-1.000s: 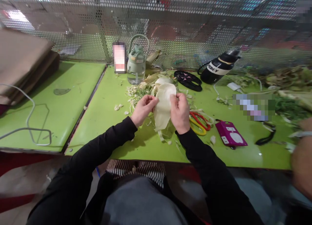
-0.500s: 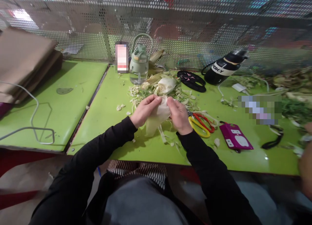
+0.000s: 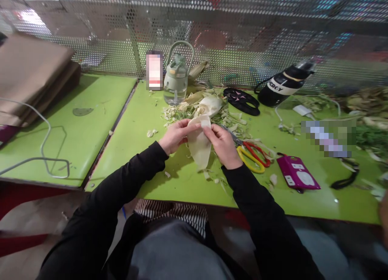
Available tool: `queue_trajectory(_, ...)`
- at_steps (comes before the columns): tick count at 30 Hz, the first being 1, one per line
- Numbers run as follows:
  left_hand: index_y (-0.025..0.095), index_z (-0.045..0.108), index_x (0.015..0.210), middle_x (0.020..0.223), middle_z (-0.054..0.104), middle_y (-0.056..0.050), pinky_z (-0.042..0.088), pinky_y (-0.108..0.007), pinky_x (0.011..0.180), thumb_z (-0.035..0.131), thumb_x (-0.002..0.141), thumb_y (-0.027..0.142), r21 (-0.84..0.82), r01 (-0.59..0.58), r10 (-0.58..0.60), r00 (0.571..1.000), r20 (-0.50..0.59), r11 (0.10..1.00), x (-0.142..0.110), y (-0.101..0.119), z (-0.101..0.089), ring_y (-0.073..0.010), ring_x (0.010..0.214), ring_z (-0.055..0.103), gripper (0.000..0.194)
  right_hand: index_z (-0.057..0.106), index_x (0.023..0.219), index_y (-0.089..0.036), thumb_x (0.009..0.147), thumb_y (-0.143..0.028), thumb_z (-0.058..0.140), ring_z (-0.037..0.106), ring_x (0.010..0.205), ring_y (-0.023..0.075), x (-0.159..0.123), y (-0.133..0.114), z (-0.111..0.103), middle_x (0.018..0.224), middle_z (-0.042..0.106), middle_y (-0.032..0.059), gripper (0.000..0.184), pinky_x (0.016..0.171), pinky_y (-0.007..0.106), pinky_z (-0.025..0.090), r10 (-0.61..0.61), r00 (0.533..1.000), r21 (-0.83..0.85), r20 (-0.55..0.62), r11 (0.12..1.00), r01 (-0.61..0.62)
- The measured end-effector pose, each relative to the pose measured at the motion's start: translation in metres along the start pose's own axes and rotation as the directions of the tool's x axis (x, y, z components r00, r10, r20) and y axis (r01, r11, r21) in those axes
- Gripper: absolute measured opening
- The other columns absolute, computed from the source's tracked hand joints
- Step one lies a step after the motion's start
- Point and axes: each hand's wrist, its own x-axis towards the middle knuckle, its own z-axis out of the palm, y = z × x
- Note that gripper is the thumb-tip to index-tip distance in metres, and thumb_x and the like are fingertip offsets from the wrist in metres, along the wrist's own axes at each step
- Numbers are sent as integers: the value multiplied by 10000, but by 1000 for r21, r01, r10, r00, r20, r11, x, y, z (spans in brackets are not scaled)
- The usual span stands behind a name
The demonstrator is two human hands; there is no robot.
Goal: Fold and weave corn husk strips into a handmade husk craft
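Note:
A pale corn husk [image 3: 200,148] hangs between my hands, its wide end up and its narrower end pointing down over the table. My left hand [image 3: 176,136] pinches its upper left side, thumb stretched across the front. On the upper right side, my right hand [image 3: 223,144] pinches the husk between thumb and fingers. Just behind lies a whitish bundle of husk [image 3: 210,105] on a heap of shredded trimmings [image 3: 174,114]. Scissors with red and yellow handles [image 3: 251,158] lie right beside my right hand.
On the green table [image 3: 121,150] stand a pale green water bottle [image 3: 176,80] and a phone [image 3: 154,72]. A black bottle [image 3: 281,86] leans by the perforated metal screen [image 3: 236,37]. A purple power strip [image 3: 298,173] lies right; brown cardboard [image 3: 30,74] and wire [image 3: 45,150] are left.
The husk was held upright and spread, then gathered between both hands, and now hangs open again with its top edge pinched. The view has shifted slightly left.

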Motion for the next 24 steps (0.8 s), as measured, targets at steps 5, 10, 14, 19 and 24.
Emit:
queue_trajectory(5,121,644,885,777,632,0,464,-202,626,718,866,218,132,16,-20,999,33,991,0,0,-2,-67,638,565,123,615,840,-211,818,-623,704,465,629,108,2,3,1,715,567,-33,422,575,255,370,-38,997,12,-68,999,38)
queue_trajectory(10,155,594,825,727,570,30,395,-180,547,633,946,281,193,-69,77,996,-34,979,-3,1,1,-52,578,496,179,605,810,-210,841,-569,706,458,605,104,2,4,2,682,549,-39,374,570,252,380,-64,995,-11,-78,998,64)
queue_trajectory(14,147,587,775,677,533,39,351,-178,518,618,949,225,276,-46,53,998,-19,960,-5,2,4,-46,548,464,193,630,858,-204,857,-543,696,484,636,108,1,2,3,729,588,-28,345,591,257,389,-83,992,-64,-98,995,77)
queue_trajectory(19,147,561,742,632,506,57,314,-180,510,628,939,194,306,-106,118,993,-22,946,-6,2,8,-37,515,411,213,635,818,-204,857,-536,704,477,623,105,0,4,5,694,586,-35,342,594,256,401,-131,979,-134,-155,985,110)
queue_trajectory(24,159,521,732,613,486,67,311,-182,500,616,958,230,219,-49,70,994,-87,974,-6,-1,10,-34,487,394,255,658,818,-219,854,-549,708,534,628,111,-2,6,8,714,649,-30,336,606,259,450,-230,951,-151,-208,968,201)
